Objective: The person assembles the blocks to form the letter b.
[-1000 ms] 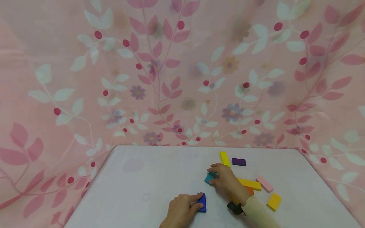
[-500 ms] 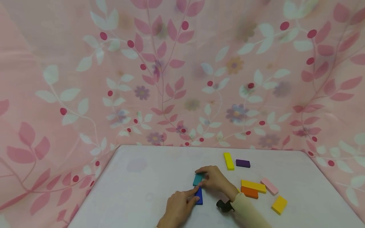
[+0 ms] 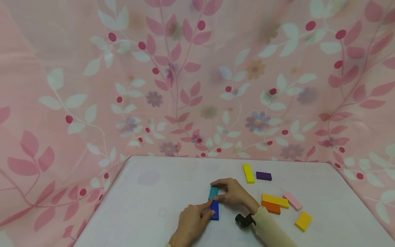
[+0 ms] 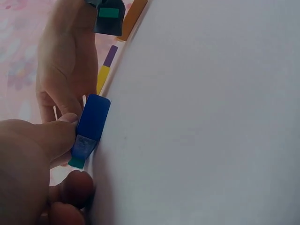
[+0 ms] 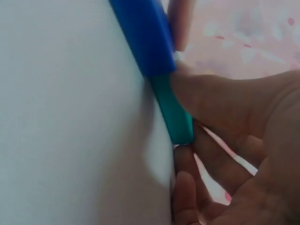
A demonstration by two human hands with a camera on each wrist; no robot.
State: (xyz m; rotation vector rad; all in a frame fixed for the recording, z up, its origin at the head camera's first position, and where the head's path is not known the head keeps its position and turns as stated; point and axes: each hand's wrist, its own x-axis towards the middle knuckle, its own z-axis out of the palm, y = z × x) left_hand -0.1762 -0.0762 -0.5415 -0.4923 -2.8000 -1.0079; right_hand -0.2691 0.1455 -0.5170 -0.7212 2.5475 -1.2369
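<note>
In the head view a blue rectangular block [image 3: 215, 210] lies on the white table, its long side pointing away from me. My left hand [image 3: 190, 221] pinches it between thumb and index finger. A teal block [image 3: 213, 192] lies in line at its far end, the two ends meeting. My right hand [image 3: 235, 193] grips the teal block by its ends, thumb near the joint and fingers at the far end. The right wrist view shows the teal block [image 5: 172, 110] against the blue block [image 5: 147, 40]. From the left wrist, the blue block [image 4: 95, 115] covers most of the teal one.
Right of my hands lie a yellow-orange block [image 3: 275, 201], an orange block [image 3: 271, 207], a pink block [image 3: 292, 201] and another yellow block [image 3: 303, 221]. Farther back are a bright yellow block [image 3: 248, 174] and a purple block [image 3: 263, 176]. A floral curtain [image 3: 197, 85] hangs behind the table.
My right hand has brought the teal block leftward to the blue block's far end. My left hand has shifted the blue block slightly left and away. In the last half second little has moved.
</note>
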